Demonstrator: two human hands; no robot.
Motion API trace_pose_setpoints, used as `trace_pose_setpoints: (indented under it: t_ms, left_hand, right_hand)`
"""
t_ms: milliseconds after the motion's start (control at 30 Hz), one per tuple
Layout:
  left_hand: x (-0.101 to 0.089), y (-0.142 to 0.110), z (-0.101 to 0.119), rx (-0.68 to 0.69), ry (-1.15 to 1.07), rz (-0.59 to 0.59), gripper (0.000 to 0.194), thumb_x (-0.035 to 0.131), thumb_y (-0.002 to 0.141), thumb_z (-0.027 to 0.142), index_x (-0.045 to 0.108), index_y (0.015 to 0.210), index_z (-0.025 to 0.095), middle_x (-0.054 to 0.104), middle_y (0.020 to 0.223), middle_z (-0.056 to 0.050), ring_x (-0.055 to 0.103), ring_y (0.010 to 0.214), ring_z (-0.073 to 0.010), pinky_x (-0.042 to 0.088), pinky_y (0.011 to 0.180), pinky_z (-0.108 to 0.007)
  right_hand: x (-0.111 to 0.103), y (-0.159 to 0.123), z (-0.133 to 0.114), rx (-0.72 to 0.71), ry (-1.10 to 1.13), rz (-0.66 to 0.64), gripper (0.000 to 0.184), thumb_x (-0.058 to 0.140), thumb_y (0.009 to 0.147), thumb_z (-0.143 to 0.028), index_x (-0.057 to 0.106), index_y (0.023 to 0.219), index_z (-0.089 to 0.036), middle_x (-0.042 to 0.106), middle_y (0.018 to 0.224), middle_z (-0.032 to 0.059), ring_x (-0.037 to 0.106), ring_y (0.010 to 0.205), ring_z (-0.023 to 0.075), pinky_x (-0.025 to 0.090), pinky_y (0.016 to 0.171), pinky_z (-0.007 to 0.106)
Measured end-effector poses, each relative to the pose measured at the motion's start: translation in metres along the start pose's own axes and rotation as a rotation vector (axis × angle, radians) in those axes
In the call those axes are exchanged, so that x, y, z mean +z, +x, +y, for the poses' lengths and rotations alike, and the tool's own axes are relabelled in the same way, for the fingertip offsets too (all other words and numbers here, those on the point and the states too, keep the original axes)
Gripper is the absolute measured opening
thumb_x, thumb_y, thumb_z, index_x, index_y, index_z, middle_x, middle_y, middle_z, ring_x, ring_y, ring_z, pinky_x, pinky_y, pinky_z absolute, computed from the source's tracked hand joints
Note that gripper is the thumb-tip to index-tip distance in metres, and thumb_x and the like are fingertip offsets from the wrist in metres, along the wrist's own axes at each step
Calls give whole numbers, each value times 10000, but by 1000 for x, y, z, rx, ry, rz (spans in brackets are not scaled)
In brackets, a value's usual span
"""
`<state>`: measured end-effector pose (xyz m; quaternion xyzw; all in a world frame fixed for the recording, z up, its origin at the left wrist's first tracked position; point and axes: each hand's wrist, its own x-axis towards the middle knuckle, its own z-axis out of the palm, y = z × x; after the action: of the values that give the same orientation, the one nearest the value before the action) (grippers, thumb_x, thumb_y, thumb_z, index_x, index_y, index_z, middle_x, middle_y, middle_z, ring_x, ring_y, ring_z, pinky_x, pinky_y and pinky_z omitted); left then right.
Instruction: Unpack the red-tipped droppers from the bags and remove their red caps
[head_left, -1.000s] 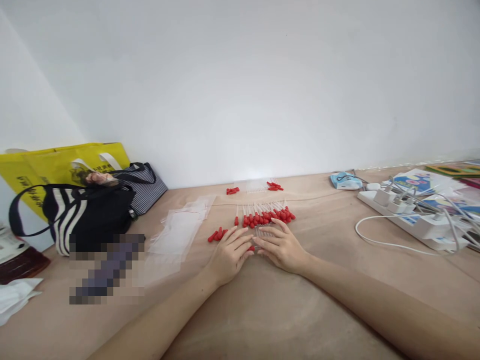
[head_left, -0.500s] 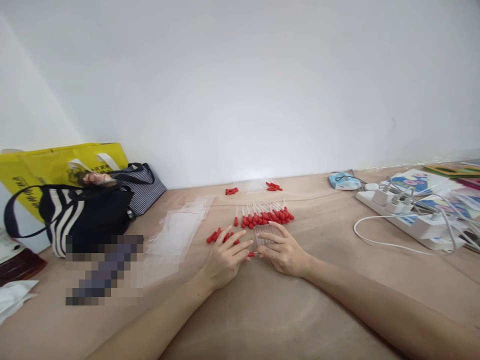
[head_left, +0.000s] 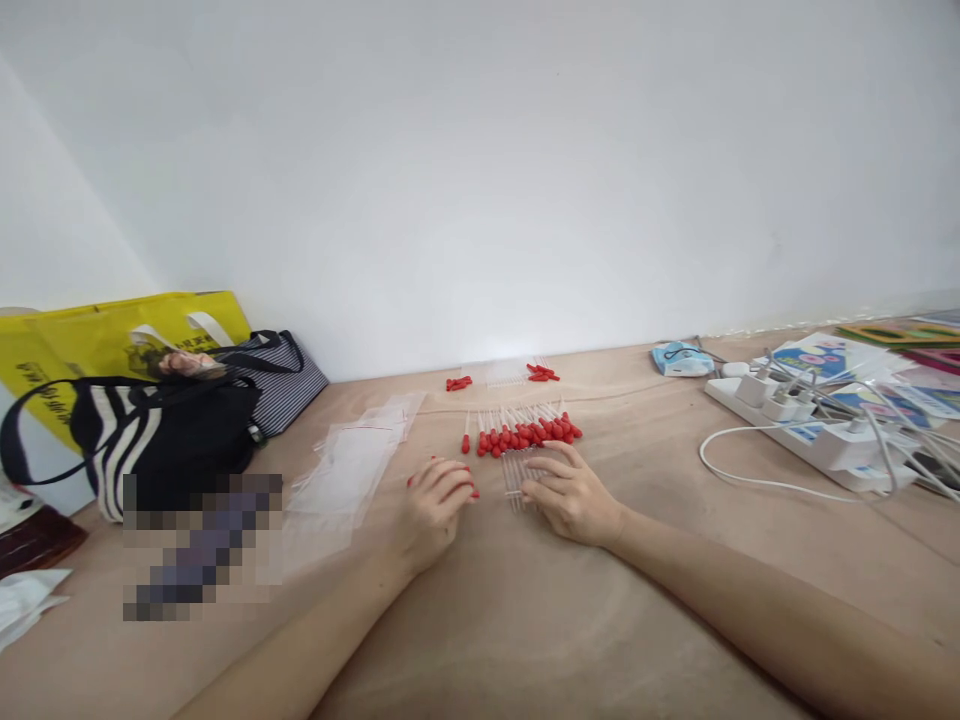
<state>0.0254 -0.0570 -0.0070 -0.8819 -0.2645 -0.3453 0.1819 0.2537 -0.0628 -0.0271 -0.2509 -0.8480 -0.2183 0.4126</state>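
Note:
My left hand (head_left: 435, 505) is curled over a small pile of red rubber bulbs (head_left: 474, 492). Its fingers are bent close together among them, and the thumb is hidden. My right hand (head_left: 571, 495) pinches a thin clear tube (head_left: 514, 492) lying crosswise over a row of similar clear tubes (head_left: 513, 467). No red bulb shows on that tube's visible end. Just beyond both hands, droppers with red bulbs (head_left: 525, 435) lie side by side, bulbs toward me and tubes pointing to the wall.
Clear plastic bags (head_left: 352, 460) lie left of my hands. Farther left stand a black bag (head_left: 180, 430) and a yellow bag (head_left: 75, 340). Small bundles of red bulbs (head_left: 459, 383) rest near the wall. On the right are a power strip (head_left: 810, 430) with cables and a blue mask (head_left: 681, 358).
My left hand has moved left, away from my right hand, onto the loose bulbs. The red bulb seen between my hands at the tube's end no longer shows there.

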Motion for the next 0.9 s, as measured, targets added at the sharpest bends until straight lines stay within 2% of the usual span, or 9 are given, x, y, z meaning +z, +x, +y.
trace_pose_setpoints:
  t_ms: [67, 167, 300, 400, 467, 600, 700, 900]
  left_hand:
    - [-3, -3, -11, -173, 12, 54, 192, 417, 841, 195, 603, 798, 170, 574, 799, -51, 545, 760, -153, 459, 696, -303]
    - [-5, -5, -29, -436, -5, 92, 218, 431, 829, 274, 621, 847, 170, 498, 744, -35, 523, 656, -133, 466, 590, -265]
    - [-7, -8, -48, -745, -69, 11, 262, 474, 764, 305, 611, 925, 150, 533, 787, -44, 554, 648, -137, 476, 594, -266]
    - [-9, -10, -53, -906, -153, -63, 372, 515, 711, 336, 549, 1021, 134, 577, 755, -28, 569, 618, -136, 474, 600, -262]
    - [-11, -9, -53, -961, -191, -93, 411, 533, 688, 378, 527, 1022, 138, 592, 705, -6, 572, 594, -136, 466, 594, -257]
    - [-11, -7, -50, -996, -215, -173, 331, 548, 655, 463, 575, 794, 163, 622, 684, -12, 571, 591, -142, 444, 583, -255]
    - [-9, -7, -50, -1002, -288, -177, 347, 533, 651, 509, 584, 718, 172, 635, 664, -14, 577, 606, -146, 442, 588, -246]
    - [-3, -13, -57, -1101, -304, -73, 410, 456, 692, 545, 606, 700, 165, 651, 659, -26, 594, 636, -167, 444, 619, -255]
  right_hand:
    - [-3, -2, 3, 72, -56, 1, 208, 415, 853, -213, 620, 826, -194, 588, 543, -3, 542, 686, 135, 336, 763, 347]
    - [-1, -4, 4, 159, -114, -33, 194, 457, 841, -283, 635, 896, -229, 529, 486, -25, 449, 510, 103, 277, 610, 294]
    - [6, -3, 1, 256, -67, -142, 253, 420, 838, -195, 598, 1018, -180, 579, 603, 12, 486, 576, 118, 265, 611, 278]
    - [8, 1, 2, 325, 13, -196, 278, 399, 818, -135, 582, 1027, -148, 616, 712, 46, 536, 680, 135, 288, 644, 268]
    - [10, 6, 3, 395, 86, -180, 229, 420, 809, -142, 602, 946, -168, 632, 723, 30, 553, 688, 124, 292, 651, 258]
    - [19, 18, 3, 495, 138, -175, 136, 478, 781, -159, 606, 743, -180, 632, 637, -15, 543, 597, 98, 275, 660, 258]
    - [29, 26, 0, 442, 43, -207, 152, 473, 771, -140, 614, 726, -175, 624, 624, 0, 532, 620, 112, 252, 665, 278]
    - [37, 35, -12, 350, -142, -354, 129, 480, 731, -136, 604, 706, -160, 604, 677, 43, 493, 695, 155, 214, 652, 319]
